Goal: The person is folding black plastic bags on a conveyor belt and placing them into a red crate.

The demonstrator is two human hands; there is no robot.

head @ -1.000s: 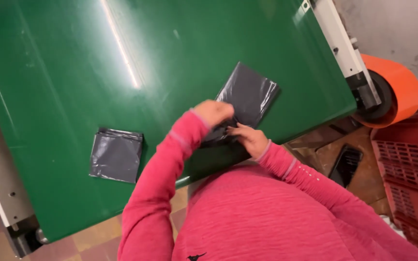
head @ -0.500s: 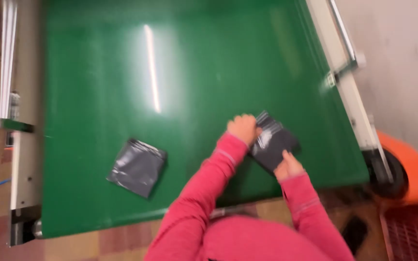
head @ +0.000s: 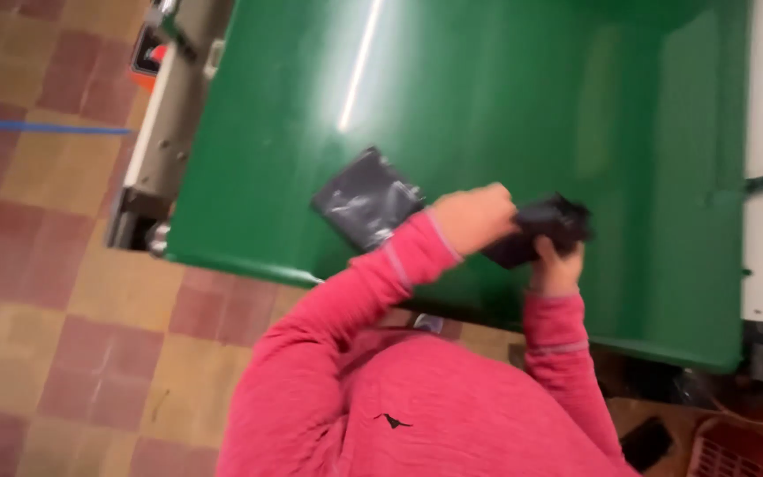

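Folding the dark pouch over the green belt

Gripping the small dark plastic pouch (head: 540,231) with both hands, I have it lifted just above the green belt (head: 505,97), near the belt's closest edge. My left hand (head: 474,216) is closed over the pouch's left end, fingers curled tight on the film; my right hand (head: 556,265) pinches it from below, fingers narrow and clamped on the lower edge. The pouch looks bunched between them, though blur hides its exact folds. A second grey pouch (head: 366,196) lies flat on the belt, just to the left of my left sleeve and apart from my hands.

To do this well, I judge the grip should stay near the pouch's ends so the slick film cannot slide out, with the work kept over the belt rather than past its edge, where a slip would drop it to the tiled floor (head: 55,291)
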